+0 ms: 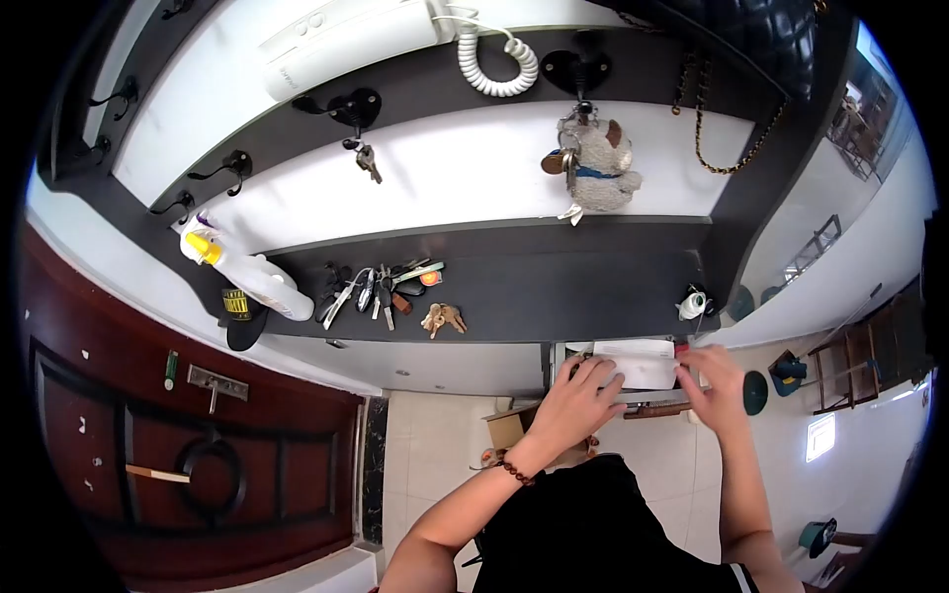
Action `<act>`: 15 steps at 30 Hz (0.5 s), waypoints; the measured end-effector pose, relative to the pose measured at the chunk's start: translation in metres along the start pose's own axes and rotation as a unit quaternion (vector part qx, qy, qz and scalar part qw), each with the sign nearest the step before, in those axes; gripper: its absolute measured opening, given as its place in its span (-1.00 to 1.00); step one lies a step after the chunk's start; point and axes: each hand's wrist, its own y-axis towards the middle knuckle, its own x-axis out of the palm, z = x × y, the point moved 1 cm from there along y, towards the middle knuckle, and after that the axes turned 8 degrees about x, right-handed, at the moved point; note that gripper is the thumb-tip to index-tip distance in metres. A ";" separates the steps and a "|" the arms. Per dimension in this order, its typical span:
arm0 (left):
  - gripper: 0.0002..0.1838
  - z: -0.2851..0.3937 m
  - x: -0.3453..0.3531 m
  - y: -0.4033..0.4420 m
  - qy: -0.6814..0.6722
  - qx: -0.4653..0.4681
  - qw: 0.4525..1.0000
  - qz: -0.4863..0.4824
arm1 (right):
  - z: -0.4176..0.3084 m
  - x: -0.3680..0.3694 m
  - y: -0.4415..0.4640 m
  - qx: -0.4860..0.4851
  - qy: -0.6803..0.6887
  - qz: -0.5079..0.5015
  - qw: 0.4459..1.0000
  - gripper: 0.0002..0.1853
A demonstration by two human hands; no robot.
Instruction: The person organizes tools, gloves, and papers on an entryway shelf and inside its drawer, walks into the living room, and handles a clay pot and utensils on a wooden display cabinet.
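A white box-like item (647, 364) lies in an open drawer (643, 397) below the dark shelf. My left hand (581, 397) rests at its left side, fingers spread and reaching over the drawer's edge, with a beaded bracelet on the wrist. At the right end of the white item is my right hand (714, 383), its fingers apart and the tips touching or very near that end. Neither hand is closed around anything visible. Other drawer contents are mostly hidden by the hands and the white item.
On the shelf (554, 287) are several keys (443, 317), a spray bottle (262, 282) and a small white spool-like item (693, 304). Keys and a plush toy (603, 168) hang from hooks above. A cardboard box (509, 427) stands on the floor below.
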 end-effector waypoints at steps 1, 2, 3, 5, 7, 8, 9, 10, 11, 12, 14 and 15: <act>-0.52 0.001 -0.001 0.001 -0.005 0.005 1.000 0.000 | -0.002 -0.007 0.007 0.004 -0.005 0.003 1.000 -0.82; -0.52 0.002 -0.002 0.002 -0.012 0.009 1.000 0.009 | -0.003 -0.014 0.013 0.015 -0.009 0.033 0.999 -0.83; -0.52 0.003 -0.002 0.003 -0.017 0.010 1.000 0.019 | -0.003 -0.020 0.018 0.023 -0.011 0.063 0.998 -0.84; -0.52 0.005 -0.003 0.002 -0.014 0.012 1.000 0.025 | -0.003 -0.024 0.020 0.044 0.011 0.063 0.997 -0.85; -0.51 0.006 -0.005 0.000 -0.037 0.012 0.999 0.037 | -0.004 -0.020 0.017 0.047 0.000 -0.011 0.999 -0.81; -0.51 0.005 -0.005 0.000 -0.035 0.009 0.999 0.038 | -0.005 -0.014 0.012 0.028 -0.006 -0.042 0.999 -0.77; -0.51 0.004 -0.005 0.001 -0.022 0.001 0.999 0.031 | -0.008 -0.008 0.011 0.026 -0.006 -0.044 0.999 -0.77; -0.51 0.004 -0.003 0.002 -0.012 -0.005 1.000 0.025 | -0.013 -0.002 0.011 0.006 -0.005 -0.078 0.997 -0.75; -0.51 0.005 -0.003 0.002 -0.015 -0.003 1.000 0.027 | -0.017 0.002 0.010 -0.013 -0.007 -0.110 0.994 -0.73; -0.52 0.005 -0.005 0.000 -0.016 -0.008 1.000 0.023 | -0.016 0.005 0.008 -0.001 -0.011 -0.118 0.993 -0.71; -0.57 0.005 -0.007 -0.004 -0.036 -0.003 0.998 0.043 | -0.010 0.004 0.004 0.013 -0.040 -0.146 0.988 -0.72; -0.57 0.003 -0.006 -0.007 -0.046 0.006 0.998 0.043 | -0.004 0.004 0.003 0.019 -0.058 -0.176 0.982 -0.73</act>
